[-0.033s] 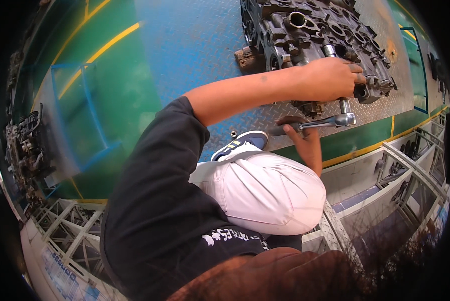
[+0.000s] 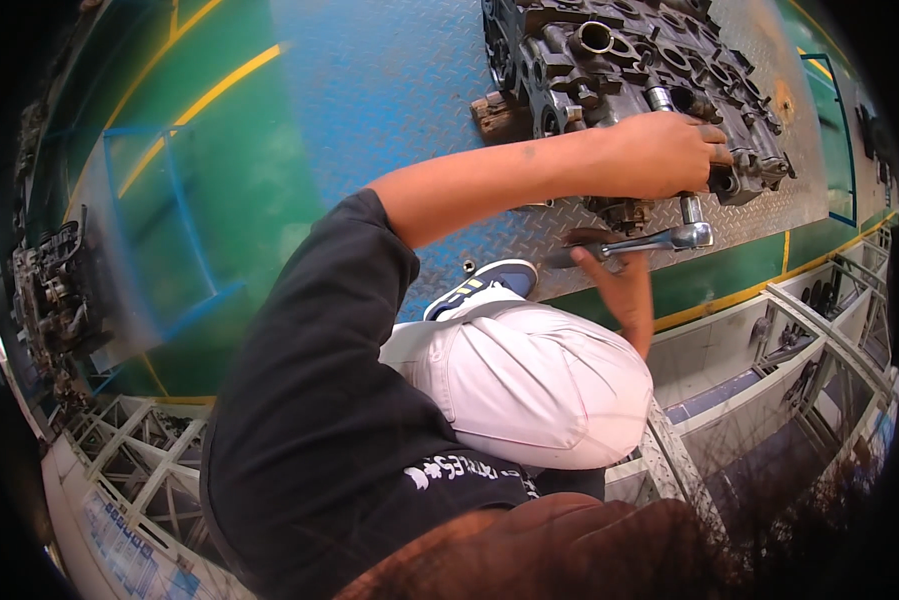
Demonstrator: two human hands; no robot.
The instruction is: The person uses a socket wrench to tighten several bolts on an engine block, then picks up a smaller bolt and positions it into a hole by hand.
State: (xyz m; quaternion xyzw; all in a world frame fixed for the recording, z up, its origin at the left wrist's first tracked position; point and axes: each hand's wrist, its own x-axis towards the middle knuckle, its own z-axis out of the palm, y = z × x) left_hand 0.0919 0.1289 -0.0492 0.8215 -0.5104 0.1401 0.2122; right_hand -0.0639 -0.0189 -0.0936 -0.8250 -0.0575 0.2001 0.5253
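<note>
A ratchet wrench (image 2: 649, 242) with a dark handle and chrome head lies sideways beside the dark metal engine block (image 2: 609, 80). My right hand (image 2: 614, 275) is closed around its handle, the fingers partly hidden beneath. From the ratchet's head a chrome extension bar (image 2: 690, 208) runs up under my left hand (image 2: 664, 155). That hand is closed over the bar at the near side of the block, its fingers curled down. Beyond it a chrome socket (image 2: 659, 98) shows, in line with the bar and against the block. What lies under my palm is hidden.
The block stands on a diamond-plate metal platform (image 2: 389, 100), with a wooden block (image 2: 499, 118) under its left end. A small metal piece (image 2: 469, 266) lies near my shoe (image 2: 484, 285). Grey metal framework (image 2: 819, 320) stands at the right, and another engine assembly (image 2: 59, 290) at far left.
My right hand and the ratchet handle have shifted slightly to the right. The left hand stays on the extension bar in nearly the same place.
</note>
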